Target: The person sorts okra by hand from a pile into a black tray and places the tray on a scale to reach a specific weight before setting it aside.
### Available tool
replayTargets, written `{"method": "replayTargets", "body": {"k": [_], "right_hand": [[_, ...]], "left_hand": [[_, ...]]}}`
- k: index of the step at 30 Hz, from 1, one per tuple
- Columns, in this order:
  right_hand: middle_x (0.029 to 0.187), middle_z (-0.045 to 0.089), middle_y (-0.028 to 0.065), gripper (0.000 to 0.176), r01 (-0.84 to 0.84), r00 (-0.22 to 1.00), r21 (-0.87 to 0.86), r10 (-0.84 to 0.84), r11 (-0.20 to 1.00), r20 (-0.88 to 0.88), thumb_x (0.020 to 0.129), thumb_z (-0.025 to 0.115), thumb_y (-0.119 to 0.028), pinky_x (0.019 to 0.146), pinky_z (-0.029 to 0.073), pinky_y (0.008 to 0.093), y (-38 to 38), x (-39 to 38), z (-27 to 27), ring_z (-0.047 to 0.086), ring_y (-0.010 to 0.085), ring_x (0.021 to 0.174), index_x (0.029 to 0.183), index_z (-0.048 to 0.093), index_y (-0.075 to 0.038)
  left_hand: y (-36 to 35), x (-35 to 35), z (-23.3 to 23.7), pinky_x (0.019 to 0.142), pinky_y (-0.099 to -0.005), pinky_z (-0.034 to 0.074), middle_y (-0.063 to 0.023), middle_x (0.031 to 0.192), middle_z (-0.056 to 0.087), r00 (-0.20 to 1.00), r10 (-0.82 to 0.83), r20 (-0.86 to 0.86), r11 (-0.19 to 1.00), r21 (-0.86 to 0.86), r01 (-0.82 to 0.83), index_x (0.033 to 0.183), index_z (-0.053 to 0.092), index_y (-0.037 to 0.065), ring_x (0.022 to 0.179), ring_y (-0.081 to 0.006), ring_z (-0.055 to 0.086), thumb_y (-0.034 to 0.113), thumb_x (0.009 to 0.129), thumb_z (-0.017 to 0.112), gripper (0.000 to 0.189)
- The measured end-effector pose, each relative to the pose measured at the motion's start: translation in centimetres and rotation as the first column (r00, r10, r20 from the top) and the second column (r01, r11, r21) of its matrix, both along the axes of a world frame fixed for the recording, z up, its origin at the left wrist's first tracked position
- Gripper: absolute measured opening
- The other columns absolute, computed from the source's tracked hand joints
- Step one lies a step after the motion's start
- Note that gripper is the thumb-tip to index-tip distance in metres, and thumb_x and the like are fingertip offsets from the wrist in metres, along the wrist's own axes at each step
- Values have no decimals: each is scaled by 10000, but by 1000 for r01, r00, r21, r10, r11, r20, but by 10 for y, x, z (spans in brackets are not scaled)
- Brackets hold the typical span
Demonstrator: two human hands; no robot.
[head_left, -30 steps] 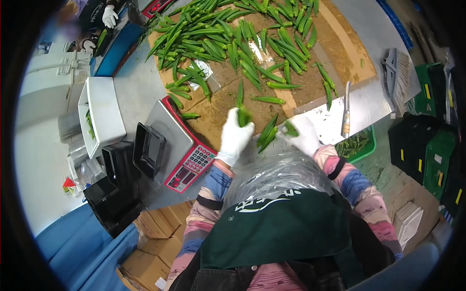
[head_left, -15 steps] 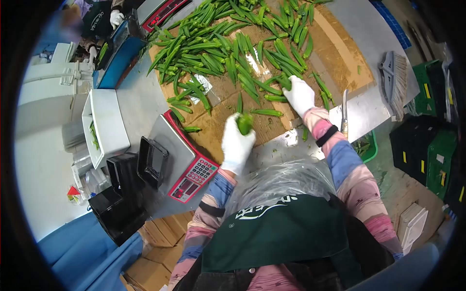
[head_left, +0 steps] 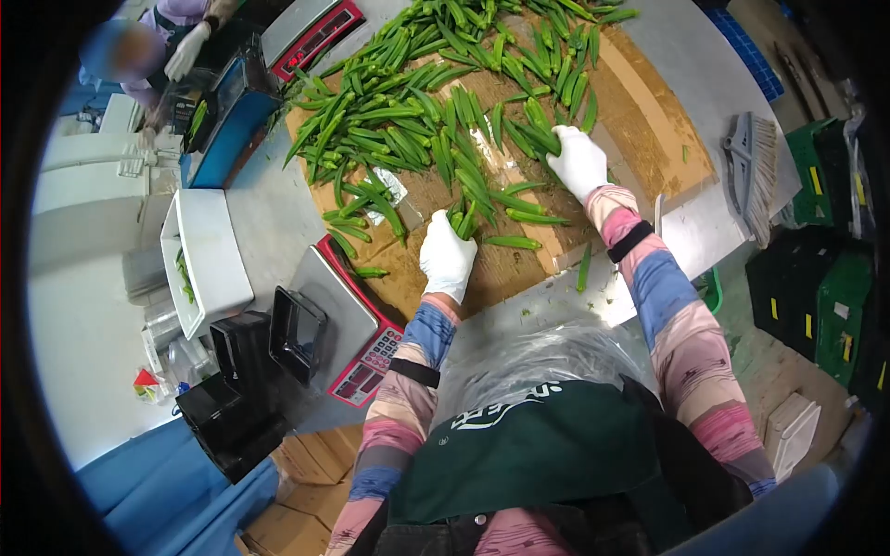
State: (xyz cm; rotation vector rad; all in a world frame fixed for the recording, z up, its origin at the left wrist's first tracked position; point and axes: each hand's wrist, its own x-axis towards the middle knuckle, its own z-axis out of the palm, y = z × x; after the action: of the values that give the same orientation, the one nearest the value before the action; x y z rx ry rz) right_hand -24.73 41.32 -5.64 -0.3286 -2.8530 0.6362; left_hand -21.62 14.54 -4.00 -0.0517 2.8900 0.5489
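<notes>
My left hand, in a white glove, is wrapped round several green okra pods above the front part of the cardboard. My right hand, also gloved, has its fingers closed at the edge of the okra pile, gripping a pod there. Okra lies heaped over the brown cardboard at the back and middle. A few loose pods rest between my hands. To the left of my left hand is a red and grey scale with a black tray on it.
A white bin and stacked black trays stand at the left. At the right are a brush, a knife and green crates. Another person's gloved hand is near a blue scale at the upper left.
My right hand has moved up to the pile's edge. My left hand has shifted slightly, its pods now pointing toward the pile. The other person's hand has moved left.
</notes>
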Motion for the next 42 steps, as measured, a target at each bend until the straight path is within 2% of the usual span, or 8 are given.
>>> {"method": "replayTargets", "body": {"k": [10, 16, 22, 28, 30, 31, 37, 42], "right_hand": [[989, 615, 116, 493, -207, 976, 201, 188, 957, 110, 746, 798, -184, 758, 519, 415, -17, 15, -2, 635, 298, 925, 1168, 585, -42], [862, 610, 54, 102, -102, 991, 394, 129, 914, -42, 862, 581, -116, 650, 509, 379, -29, 25, -17, 637, 225, 811, 964, 581, -110], [859, 613, 72, 144, -169, 980, 391, 195, 905, -28, 844, 635, -145, 684, 535, 386, -22, 21, -26, 649, 254, 826, 971, 583, -104], [954, 727, 145, 407, 68, 981, -157, -37, 985, 189, 756, 768, -192, 781, 564, 398, -9, 26, 8, 710, 290, 920, 1097, 642, -8], [912, 731, 107, 415, 83, 975, -803, 119, 591, 188, 790, 768, -260, 747, 550, 338, 11, 40, 16, 700, 198, 860, 1099, 687, 4], [881, 724, 76, 370, 280, 892, -834, 193, 476, 410, 870, 708, -319, 750, 527, 287, 14, 53, 48, 674, 144, 824, 1047, 722, 6], [1228, 696, 125, 549, 201, 940, -843, 341, -499, 22, 977, 507, -312, 915, 512, 305, -24, 134, 54, 665, 176, 1037, 1413, 534, 21], [1134, 718, 112, 525, 281, 876, -880, 476, -382, 72, 945, 553, -317, 785, 523, 286, -73, 160, 62, 670, 166, 893, 1357, 587, 7]], "left_hand": [[-34, 16, 13, 865, -322, 521, -95, 1077, 672, 965, 144, 218, 708, 659, -255, 1199, 556, -15, 955, -188, 642, 160, 752, 836, 556], [-29, 39, 25, 837, -296, 518, -45, 1054, 648, 943, 180, 282, 627, 706, -330, 1186, 560, 3, 922, -138, 614, 116, 774, 837, 509], [-32, 51, 41, 817, -283, 521, -30, 1039, 637, 935, 174, 309, 539, 764, -353, 1169, 560, 17, 904, -120, 608, 79, 805, 814, 448], [-37, 65, 50, 705, -320, 554, -68, 931, 691, 902, 101, 420, 302, 851, -430, 1161, 612, 16, 764, -171, 666, 100, 874, 731, 322], [-38, 69, 67, 717, -318, 555, -84, 943, 702, 883, 43, 467, 209, 860, -465, 1162, 618, 8, 775, -182, 672, 133, 899, 707, 305], [-39, 71, 74, 733, -319, 557, -91, 961, 706, 864, 2, 504, 153, 853, -498, 1175, 618, 3, 798, -188, 678, 146, 908, 698, 313], [-36, 89, 102, 834, -336, 567, -119, 1094, 707, 792, -183, 583, -140, 782, -607, 1256, 608, -13, 967, -210, 693, 175, 949, 663, 364], [-37, 95, 103, 881, -351, 571, -123, 1178, 687, 836, -253, 487, -226, 810, -541, 1282, 600, -7, 1027, -216, 688, 154, 965, 644, 358]]}}
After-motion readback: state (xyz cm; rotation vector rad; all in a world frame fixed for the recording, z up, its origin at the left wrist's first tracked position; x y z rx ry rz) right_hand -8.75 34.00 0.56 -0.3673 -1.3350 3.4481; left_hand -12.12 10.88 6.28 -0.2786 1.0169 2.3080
